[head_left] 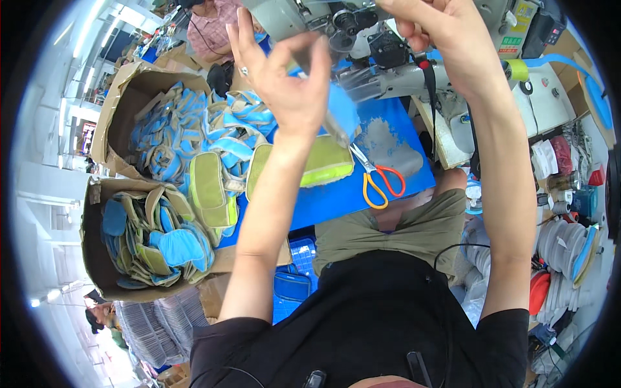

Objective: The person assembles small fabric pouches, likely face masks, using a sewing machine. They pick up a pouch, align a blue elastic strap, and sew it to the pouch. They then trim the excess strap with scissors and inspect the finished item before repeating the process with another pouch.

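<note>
My left hand [284, 87] is raised in front of the sewing machine [401, 77], thumb and index fingertip pinched together, the other fingers spread. Anything in that pinch is too fine to make out. Up at the top edge, my right hand [446, 39] has its fingers curled closed beside the machine's dark knobs [352, 22]; what they grip is hidden. A blue fabric piece [343, 110] lies under the machine, next to my left wrist. Olive-and-lime padded pouches [330, 158] rest on the blue work surface [404, 174]. Scissors [375, 174] with red and orange handles lie at its near edge.
Left of the table stand two cardboard boxes, one [116, 123] with blue-and-beige strips, the other [94, 252] with finished-looking fabric pieces. A roll of lime tape [515, 70] sits on the machine's right. Several spools and discs [563, 249] fill the right side. Another person [210, 32] sits beyond.
</note>
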Available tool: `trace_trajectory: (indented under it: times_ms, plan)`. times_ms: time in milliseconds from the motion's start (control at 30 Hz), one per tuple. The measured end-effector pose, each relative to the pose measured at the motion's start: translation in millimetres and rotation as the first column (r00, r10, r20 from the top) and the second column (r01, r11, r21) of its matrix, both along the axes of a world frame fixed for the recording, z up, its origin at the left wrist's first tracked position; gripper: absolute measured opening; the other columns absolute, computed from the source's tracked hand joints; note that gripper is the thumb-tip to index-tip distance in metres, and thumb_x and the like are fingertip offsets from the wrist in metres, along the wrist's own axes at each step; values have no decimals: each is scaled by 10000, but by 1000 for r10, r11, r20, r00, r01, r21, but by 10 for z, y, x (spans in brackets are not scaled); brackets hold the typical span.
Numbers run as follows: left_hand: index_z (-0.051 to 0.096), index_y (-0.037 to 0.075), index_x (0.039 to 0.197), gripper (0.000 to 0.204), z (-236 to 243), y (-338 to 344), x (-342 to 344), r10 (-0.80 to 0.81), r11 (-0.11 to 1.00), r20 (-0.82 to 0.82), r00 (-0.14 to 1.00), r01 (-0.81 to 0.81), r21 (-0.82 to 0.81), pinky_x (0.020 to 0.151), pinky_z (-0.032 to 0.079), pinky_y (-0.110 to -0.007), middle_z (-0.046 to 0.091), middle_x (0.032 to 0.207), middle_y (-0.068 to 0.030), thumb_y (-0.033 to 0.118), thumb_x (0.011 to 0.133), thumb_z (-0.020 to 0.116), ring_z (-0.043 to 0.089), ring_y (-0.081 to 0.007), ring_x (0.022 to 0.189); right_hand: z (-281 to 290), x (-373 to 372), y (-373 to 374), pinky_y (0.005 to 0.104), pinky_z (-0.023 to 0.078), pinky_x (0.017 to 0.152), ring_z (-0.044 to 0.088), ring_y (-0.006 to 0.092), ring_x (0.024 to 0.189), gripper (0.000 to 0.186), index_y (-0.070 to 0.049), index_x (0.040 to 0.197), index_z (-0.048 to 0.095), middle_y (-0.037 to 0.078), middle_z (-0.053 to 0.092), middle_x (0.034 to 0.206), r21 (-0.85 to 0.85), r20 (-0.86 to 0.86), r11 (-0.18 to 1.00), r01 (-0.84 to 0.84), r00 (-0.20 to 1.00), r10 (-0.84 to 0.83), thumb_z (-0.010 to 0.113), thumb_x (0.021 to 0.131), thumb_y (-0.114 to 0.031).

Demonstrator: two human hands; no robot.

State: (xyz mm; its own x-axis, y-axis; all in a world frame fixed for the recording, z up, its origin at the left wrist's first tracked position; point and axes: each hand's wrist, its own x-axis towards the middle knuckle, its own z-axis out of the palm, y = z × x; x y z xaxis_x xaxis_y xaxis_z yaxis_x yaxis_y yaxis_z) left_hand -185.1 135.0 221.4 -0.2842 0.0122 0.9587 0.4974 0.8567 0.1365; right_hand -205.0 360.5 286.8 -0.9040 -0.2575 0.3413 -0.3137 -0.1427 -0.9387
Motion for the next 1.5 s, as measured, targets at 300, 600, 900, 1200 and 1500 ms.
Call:
trace_trajectory:
  times_ms: [300,600,900,1200,1500]
  plan:
    - [750,116,869,77,-135,6,729,-111,957,-5,994,106,-270,1219,285,-572,517,1563,-234,96,817,802,406,-443,1490,-150,155,-162,179,423,568,547,2,651,172,-49,1035,743,-63,638,765,19,-101,997,-68,992,70,728,991,-215]
    - [694,25,942,127,-340,22,1200,-626,750,635,453,573,331,832,566,-381,734,1013,-122,-69,869,736,717,-286,938,-812,705,-535,246,521,846,650,83,912,254,-3,1206,703,28,708,998,-416,155,904,-96,972,174,717,1013,-167]
    - [688,64,946,152,-989,151,1779,-517,662,810,278,730,172,799,561,-399,716,977,-77,8,828,766,701,-289,921,-966,707,-866,220,419,612,556,33,780,221,-34,1122,706,-33,648,889,-658,375,748,-88,823,426,723,1020,-229]
    - [802,239,1073,262,101,-535,550,-49,787,108,993,105,-608,1226,249,-561,440,1603,-211,304,819,812,371,-439,1494,-1397,775,-1151,299,481,617,630,132,680,125,-15,920,744,77,694,796,-267,-152,940,213,954,-259,764,958,-132]
    - [733,203,784,239,442,-626,-190,-123,785,-181,976,-16,-620,1274,131,-586,233,1689,-263,260,745,962,170,-429,1580,-1481,224,-1080,213,497,695,630,33,773,177,16,987,774,8,750,856,-583,171,746,322,946,-275,796,973,-159]
